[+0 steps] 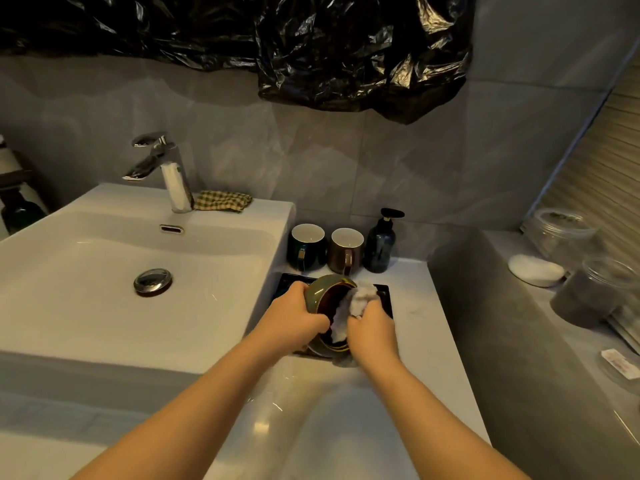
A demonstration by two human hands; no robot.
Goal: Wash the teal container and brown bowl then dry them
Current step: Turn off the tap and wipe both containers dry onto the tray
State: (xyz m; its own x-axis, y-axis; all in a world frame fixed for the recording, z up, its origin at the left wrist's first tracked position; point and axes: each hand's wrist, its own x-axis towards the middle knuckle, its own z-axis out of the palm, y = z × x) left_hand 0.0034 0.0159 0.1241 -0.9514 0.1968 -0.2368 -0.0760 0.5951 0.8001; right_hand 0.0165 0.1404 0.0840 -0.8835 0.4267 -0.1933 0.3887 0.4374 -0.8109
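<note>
Item: bowl [320, 292], teal-green outside, dark brown inside, glazed; whether it is the teal container or the brown bowl I cannot tell. Location: I hold it tipped on its side above the black tray [384, 299] on the bench [433, 341], right of the sink [104, 254]. Grip: my left hand [294, 315] is closed around its rim and outer wall; my right hand [372, 329] is closed on a bunched white cloth [360, 299], pressed inside. Handling, I judge: stiff, fairly heavy, breakable, slick if wet. Best hold: rim and wall pinched, with support underneath.
</note>
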